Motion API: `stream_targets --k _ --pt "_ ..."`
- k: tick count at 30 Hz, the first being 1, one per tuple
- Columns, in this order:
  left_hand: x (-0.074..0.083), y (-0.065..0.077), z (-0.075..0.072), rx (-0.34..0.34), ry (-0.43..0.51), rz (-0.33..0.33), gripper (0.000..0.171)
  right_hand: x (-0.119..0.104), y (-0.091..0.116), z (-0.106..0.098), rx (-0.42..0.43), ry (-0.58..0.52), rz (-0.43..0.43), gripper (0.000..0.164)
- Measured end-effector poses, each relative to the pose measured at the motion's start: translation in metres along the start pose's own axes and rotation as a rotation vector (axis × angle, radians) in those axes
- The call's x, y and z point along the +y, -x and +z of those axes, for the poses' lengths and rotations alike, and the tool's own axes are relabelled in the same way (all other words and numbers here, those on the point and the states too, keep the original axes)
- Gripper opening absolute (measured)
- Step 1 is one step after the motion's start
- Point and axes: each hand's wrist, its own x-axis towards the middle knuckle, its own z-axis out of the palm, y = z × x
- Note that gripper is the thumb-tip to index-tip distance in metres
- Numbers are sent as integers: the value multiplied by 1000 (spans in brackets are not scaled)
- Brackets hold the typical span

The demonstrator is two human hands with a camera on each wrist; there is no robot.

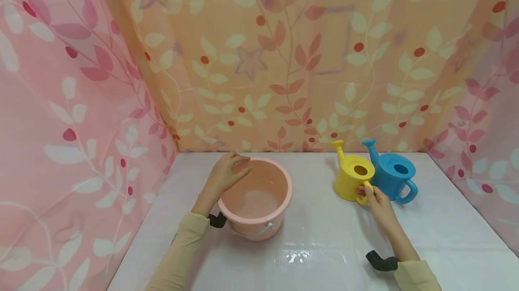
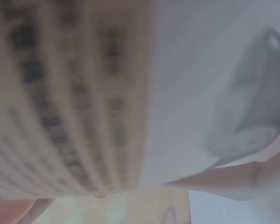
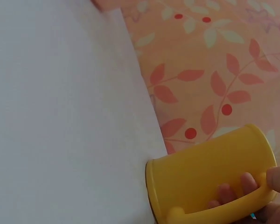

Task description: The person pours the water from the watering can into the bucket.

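Note:
A pink bucket (image 1: 255,192) stands upright on the table, its inside looking bare, with a pale handle lowered at the front. Over its left rim hovers my left hand (image 1: 227,176), fingers loosely bent and nothing visible between them and the thumb. On the right, my right hand (image 1: 375,196) grips the handle of a yellow watering can (image 1: 350,183); the right wrist view shows fingers curled through the handle of the yellow can (image 3: 210,172). Close beside it stands a blue watering can (image 1: 391,178), handle to the right.
A white sheet covers the table (image 1: 320,228), with a wet-looking glossy patch in front. Leaf-patterned curtains (image 1: 284,56) stand at the back and both sides. A blurred printed surface (image 2: 70,102) fills much of the left wrist view.

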Motion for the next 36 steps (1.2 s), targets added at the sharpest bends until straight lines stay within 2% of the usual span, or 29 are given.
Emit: stream_targets --k 9,14,18,21,26,29,33,36 --pt "2 0 -2 -17 53 -73 30 -8 5 -6 35 41 120 72" --pt "3 1 -1 -26 100 -107 28 -9 11 -5 87 93 99 69" --pt "2 4 -2 -37 147 -143 28 1 9 -2 173 151 17 69" --pt "0 5 -3 -15 238 -165 31 8 4 -1 269 187 -69 62" --pt "-5 1 -3 61 395 -166 31 -13 10 0 358 175 -173 47" --pt "-8 -2 -2 127 412 -130 27 -31 16 1 338 157 -244 42" --pt "-9 -6 -3 215 413 -92 23 -38 13 6 332 189 -323 34" --pt "-9 -7 -4 254 411 -76 21 -41 8 9 315 199 -379 30"
